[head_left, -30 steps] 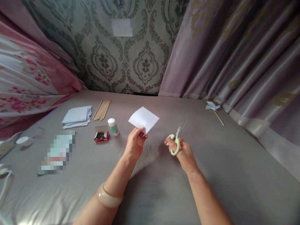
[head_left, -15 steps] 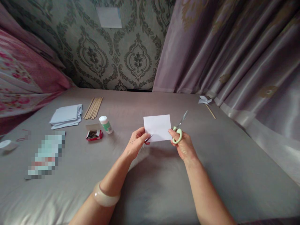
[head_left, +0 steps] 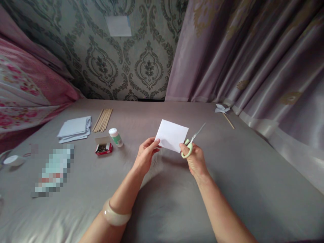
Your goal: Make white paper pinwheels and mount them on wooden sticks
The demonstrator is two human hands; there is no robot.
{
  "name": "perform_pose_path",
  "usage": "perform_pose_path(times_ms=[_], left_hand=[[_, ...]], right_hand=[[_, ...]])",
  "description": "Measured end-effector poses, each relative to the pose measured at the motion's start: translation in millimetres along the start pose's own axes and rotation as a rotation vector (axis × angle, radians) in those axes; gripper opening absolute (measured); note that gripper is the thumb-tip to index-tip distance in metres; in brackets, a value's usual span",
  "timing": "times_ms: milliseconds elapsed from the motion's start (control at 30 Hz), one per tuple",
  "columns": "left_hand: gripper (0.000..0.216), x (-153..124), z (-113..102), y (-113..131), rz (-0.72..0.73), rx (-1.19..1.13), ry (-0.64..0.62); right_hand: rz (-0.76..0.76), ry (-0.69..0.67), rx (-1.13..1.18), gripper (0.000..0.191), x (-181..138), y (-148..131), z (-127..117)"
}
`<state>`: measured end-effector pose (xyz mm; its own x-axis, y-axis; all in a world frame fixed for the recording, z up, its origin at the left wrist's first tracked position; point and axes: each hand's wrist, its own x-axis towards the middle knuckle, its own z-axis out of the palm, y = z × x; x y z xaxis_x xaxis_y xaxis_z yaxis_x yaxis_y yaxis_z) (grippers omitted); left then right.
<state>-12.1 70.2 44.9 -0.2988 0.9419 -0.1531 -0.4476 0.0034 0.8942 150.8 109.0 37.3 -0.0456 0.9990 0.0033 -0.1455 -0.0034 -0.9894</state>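
Head view, looking down onto a grey-sheeted bed [head_left: 253,175].

- Left hand [head_left: 146,156]: grip pinched on the left corner of a white paper [head_left: 172,135], which is held in the air above the sheet, tilted, and between both hands. Pale bangle [head_left: 115,214] on that forearm.
- Right hand [head_left: 193,158]: grip closed around the green handles of the scissors [head_left: 190,145], with the blades pointing up and away to the right. Its fingertips touch the paper's lower right edge.
- Left of the hands, on the sheet: a small bottle [head_left: 115,137] with a green label, print too small to read. Just beside it is a red box [head_left: 103,148]. Farther back are wooden sticks [head_left: 102,119] and a paper stack [head_left: 74,128].
- Far right: paper pinwheel [head_left: 222,109].
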Motion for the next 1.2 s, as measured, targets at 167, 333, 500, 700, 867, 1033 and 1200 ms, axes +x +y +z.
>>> perform_pose_path(times_ms=[167,333,500,700,867,1033,1200], left_hand=[[0.028,-11.1,15.6,-6.6,-0.049,-0.108,-0.083],[0.022,-23.0,30.6,-18.7,0.007,-0.045,-0.088],[0.019,-23.7,31.0,-22.7,0.045,-0.009,-0.05],[0.018,-15.6,22.3,-15.3,0.085,-0.028,0.022],[0.02,-8.8,12.8,0.5,0.137,-0.137,0.106],[0.022,-8.2,9.5,8.9,0.144,-0.175,0.146],[0.022,-8.3,10.1,6.8,0.135,-0.178,0.149]], right_hand=[[-0.049,0.057,0.092,0.034,-6.4,5.0,12.2],[-0.079,0.095,0.059,0.03,-10.9,7.1,17.7],[-0.08,0.096,0.028,0.032,-12.2,9.9,18.4],[-0.021,0.02,-0.177,0.044,-12.0,-2.0,12.3],[0.019,-0.401,-0.484,0.052,-17.1,-11.1,4.8],[0.017,-0.684,-0.582,0.049,-25.3,-9.1,7.1],[0.055,-0.707,-0.568,0.05,-28.3,-6.4,9.4]])
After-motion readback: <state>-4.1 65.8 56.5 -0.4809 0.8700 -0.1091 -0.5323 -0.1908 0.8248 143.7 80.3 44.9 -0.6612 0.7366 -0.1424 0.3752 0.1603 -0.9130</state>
